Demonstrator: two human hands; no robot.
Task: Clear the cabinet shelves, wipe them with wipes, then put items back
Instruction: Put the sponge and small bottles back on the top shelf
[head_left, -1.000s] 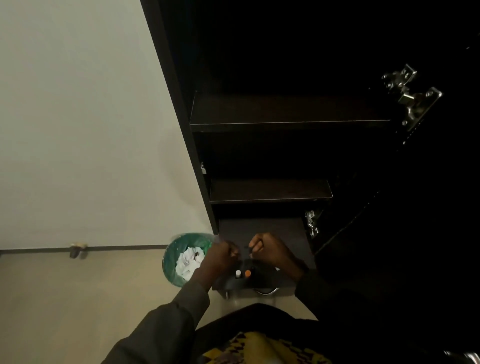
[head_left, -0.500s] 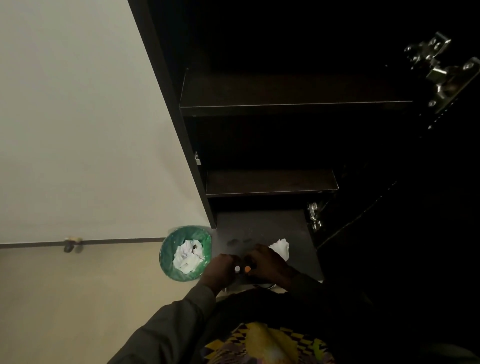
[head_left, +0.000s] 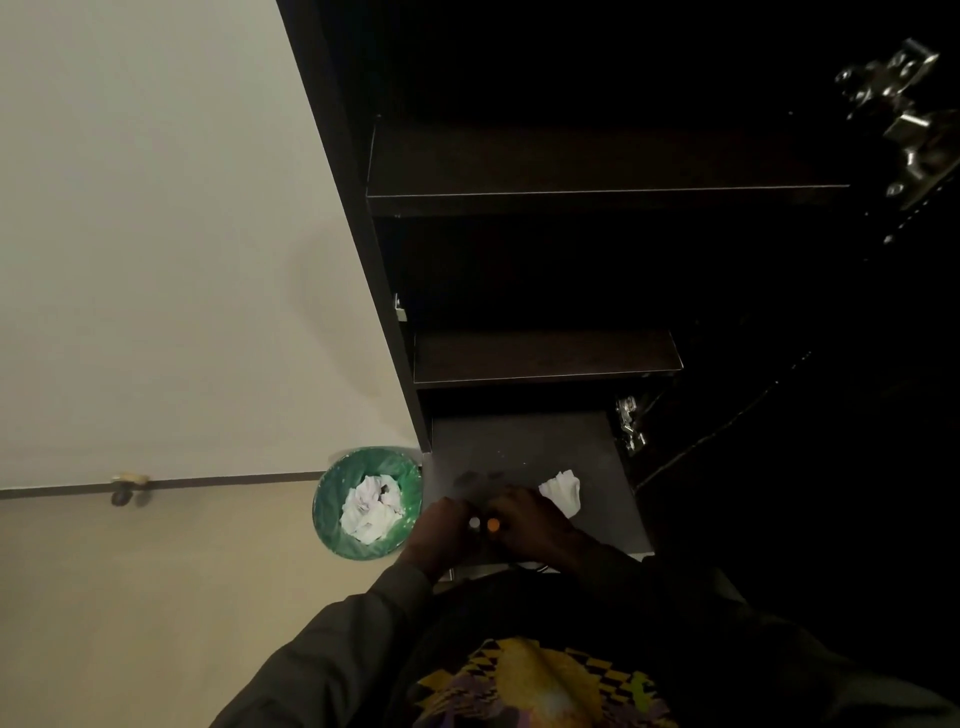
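Note:
The dark cabinet stands open with two bare shelves, an upper shelf (head_left: 597, 171) and a lower shelf (head_left: 545, 356). Below them is a dark flat surface (head_left: 524, 441). On its near part my left hand (head_left: 439, 530) curls around a small white-capped bottle (head_left: 474, 522). Right beside it, my right hand (head_left: 530, 525) curls around a small orange-capped bottle (head_left: 492, 525). The two bottles stand side by side and only their caps show. A crumpled white wipe (head_left: 562, 491) lies on the surface just right of my right hand.
A green-lined bin (head_left: 332, 499) with several crumpled wipes stands on the floor left of the cabinet. A pale wall is at left. The open dark door with metal hinges (head_left: 904, 119) fills the right side. A doorstop (head_left: 127, 488) sits at the skirting.
My hands came down from in front of the surface and closed around the two small bottles. The white wipe now lies on the surface, right of my right hand.

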